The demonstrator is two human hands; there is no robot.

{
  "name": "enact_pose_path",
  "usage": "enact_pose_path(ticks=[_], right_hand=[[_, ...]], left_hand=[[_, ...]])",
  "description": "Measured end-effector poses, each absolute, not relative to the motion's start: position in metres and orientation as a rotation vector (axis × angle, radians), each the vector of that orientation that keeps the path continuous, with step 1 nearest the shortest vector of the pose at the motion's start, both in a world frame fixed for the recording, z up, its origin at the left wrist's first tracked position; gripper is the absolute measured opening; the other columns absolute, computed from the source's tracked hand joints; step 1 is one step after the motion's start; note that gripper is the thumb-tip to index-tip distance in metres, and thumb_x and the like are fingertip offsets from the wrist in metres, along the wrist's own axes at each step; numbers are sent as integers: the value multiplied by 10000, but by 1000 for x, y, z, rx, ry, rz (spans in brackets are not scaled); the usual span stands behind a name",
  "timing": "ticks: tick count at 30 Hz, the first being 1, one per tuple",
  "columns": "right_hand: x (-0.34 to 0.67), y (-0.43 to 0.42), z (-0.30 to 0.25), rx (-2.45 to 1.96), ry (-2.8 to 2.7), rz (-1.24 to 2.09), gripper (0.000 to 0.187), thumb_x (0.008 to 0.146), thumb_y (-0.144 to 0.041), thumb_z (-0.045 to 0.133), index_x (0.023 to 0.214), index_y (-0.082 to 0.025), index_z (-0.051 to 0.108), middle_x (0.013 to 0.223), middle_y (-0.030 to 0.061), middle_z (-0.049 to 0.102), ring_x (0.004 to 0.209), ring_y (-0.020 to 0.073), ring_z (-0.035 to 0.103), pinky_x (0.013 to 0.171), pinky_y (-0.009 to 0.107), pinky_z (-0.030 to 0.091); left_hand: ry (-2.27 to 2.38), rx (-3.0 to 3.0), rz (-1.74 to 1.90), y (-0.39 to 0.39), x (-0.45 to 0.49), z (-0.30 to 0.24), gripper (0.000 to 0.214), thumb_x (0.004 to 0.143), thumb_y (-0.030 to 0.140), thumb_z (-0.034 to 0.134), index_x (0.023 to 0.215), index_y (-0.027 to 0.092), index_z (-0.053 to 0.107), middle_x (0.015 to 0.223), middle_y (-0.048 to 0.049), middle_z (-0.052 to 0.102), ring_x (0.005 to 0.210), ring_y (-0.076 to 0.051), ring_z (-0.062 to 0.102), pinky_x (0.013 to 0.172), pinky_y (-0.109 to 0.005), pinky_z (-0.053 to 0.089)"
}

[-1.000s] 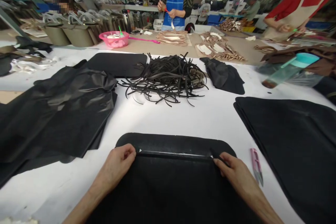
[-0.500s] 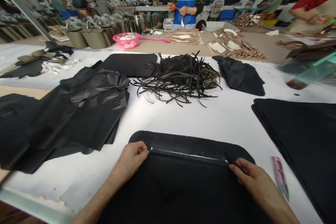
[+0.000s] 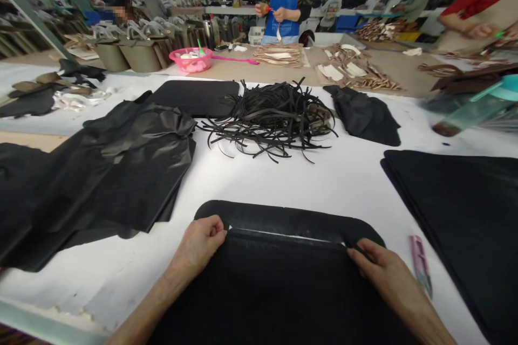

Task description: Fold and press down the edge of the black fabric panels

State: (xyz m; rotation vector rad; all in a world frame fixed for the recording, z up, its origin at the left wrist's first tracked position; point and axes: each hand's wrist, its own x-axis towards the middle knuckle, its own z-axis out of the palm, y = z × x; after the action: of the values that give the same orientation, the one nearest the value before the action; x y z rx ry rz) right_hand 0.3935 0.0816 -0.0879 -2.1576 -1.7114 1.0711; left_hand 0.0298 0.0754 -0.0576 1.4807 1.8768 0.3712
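Low in the frame, the left hand (image 3: 199,242) and right hand (image 3: 378,269) each pinch with closed fingers one end of the black strip (image 3: 283,236) stretched along the black panel (image 3: 283,280) on the white worktop (image 3: 343,183), tangled black strips (image 3: 275,113) heaped beyond.

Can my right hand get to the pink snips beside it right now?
Probably yes: the snips lie on bare table just outside the right hand, nothing between them, though its fingers are pinching the black panel.
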Motion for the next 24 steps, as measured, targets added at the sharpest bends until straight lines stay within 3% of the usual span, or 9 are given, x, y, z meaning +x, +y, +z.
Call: enact_pose_path(ticks=[4, 7, 10, 13, 16, 19, 24], right_hand=[[392, 81, -86, -2141, -1692, 1066, 263, 787, -427, 438, 615, -236, 378, 528, -38, 442, 548, 156, 457, 519, 272, 306], [394, 82, -87, -2118, -1691, 1077, 273, 792, -413, 440, 599, -232, 370, 516, -41, 447, 533, 145, 445, 508, 267, 293], [395, 83, -88, -2100, -1694, 1111, 283, 800, -402, 437, 590, -230, 358, 505, -48, 435, 514, 134, 421, 494, 262, 279], [392, 83, -86, -2099, -1684, 1084, 265, 798, -377, 443, 596, -230, 352, 504, -55, 410, 512, 131, 411, 488, 256, 270], [387, 81, -82, -2113, -1680, 996, 246, 795, -345, 452, 599, -227, 362, 518, -53, 407, 525, 131, 418, 485, 253, 257], [383, 80, -78, -2132, -1687, 915, 244, 793, -313, 458, 592, -223, 352, 523, -52, 404, 531, 127, 416, 484, 251, 242], [379, 80, -72, -2208, -1675, 860, 224, 782, -266, 471, 592, -214, 364, 529, -57, 421, 543, 120, 425, 491, 242, 226]], left_hand=[[1963, 1628, 223, 70, 37, -54, 83, 794, 249, 435, 722, 221, 466, 535, 49, 480, 540, -159, 485, 527, -269, 271], [2047, 1936, -23, 63, 48, -52, 191, 872, 188, 319, 912, 216, 503, 730, -5, 581, 660, -201, 561, 547, -288, 326], [1897, 2310, -95, 58, 55, -56, 330, 832, 34, 300, 987, 185, 549, 961, -61, 590, 873, -211, 564, 710, -316, 434], [1697, 2551, -153, 51, 55, -62, 378, 778, -30, 343, 1003, 138, 597, 1025, -94, 597, 945, -215, 545, 850, -336, 449], [1689, 2719, -258, 42, 59, -66, 507, 731, -71, 361, 1154, 125, 560, 1068, -123, 599, 952, -226, 558, 838, -336, 480], [1749, 2851, -416, 34, 69, -65, 681, 708, -87, 377, 1313, 221, 425, 1042, -130, 605, 902, -241, 584, 787, -368, 492], [1761, 2954, -600, 30, 86, -61, 724, 732, -64, 403, 1348, 311, 348, 933, -122, 616, 797, -242, 602, 715, -385, 475]])
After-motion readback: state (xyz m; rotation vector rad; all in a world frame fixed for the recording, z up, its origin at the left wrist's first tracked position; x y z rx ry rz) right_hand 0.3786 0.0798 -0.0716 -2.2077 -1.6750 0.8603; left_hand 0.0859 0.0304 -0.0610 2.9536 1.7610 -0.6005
